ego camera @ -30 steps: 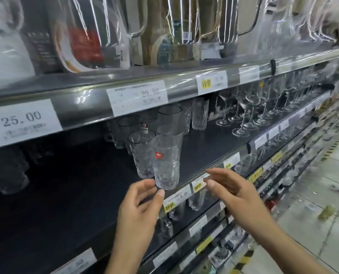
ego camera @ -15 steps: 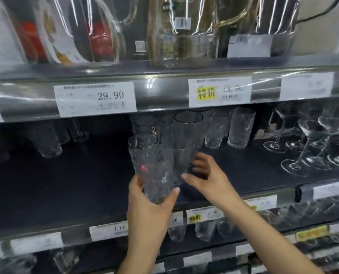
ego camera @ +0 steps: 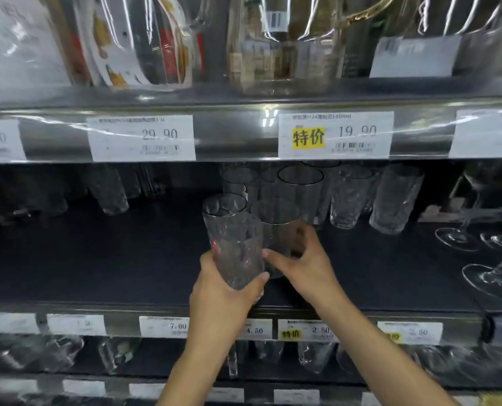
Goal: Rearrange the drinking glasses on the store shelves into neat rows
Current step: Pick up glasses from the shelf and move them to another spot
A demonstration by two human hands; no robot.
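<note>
The left hand (ego camera: 220,300) grips the base of a textured glass (ego camera: 233,244), holding it upright just above the dark middle shelf (ego camera: 97,265). Beside it, the right hand (ego camera: 302,268) curls thumb and fingers around a smoother glass (ego camera: 276,227) standing on that shelf, the two glasses nearly touching.

The left hand (ego camera: 223,300) grips a textured glass (ego camera: 233,244) above the shelf's (ego camera: 97,265) front edge; the right hand (ego camera: 302,262) holds a smooth glass (ego camera: 276,218) beside it.

White tag (ego camera: 141,138) reads 29.90; yellow-marked tag (ego camera: 335,134) 特价 19.90.
</note>
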